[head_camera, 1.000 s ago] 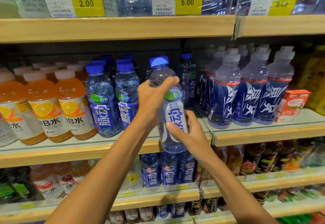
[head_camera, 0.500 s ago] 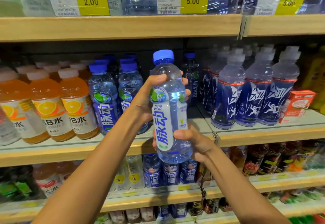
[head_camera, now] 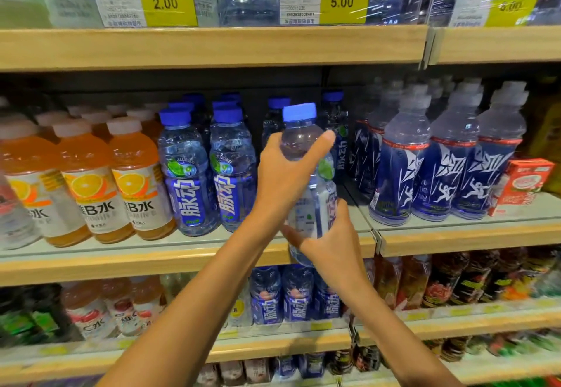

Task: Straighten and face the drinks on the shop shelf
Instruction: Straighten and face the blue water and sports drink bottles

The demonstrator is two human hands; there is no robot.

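The left hand [head_camera: 285, 180] and right hand [head_camera: 332, 244] both grasp the upright blue-capped drink bottle [head_camera: 303, 143] before the shelf [head_camera: 182, 253].

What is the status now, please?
Left hand grip on bottle shoulder, right hand at its base. Bottle off shelf, label turned sideways. Gap behind it free.

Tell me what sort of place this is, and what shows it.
Most likely a shop's drinks aisle. Yellow price tags are clipped along the wooden shelf, and rows of identical bottles fill it: orange drinks beside blue-capped bottles.
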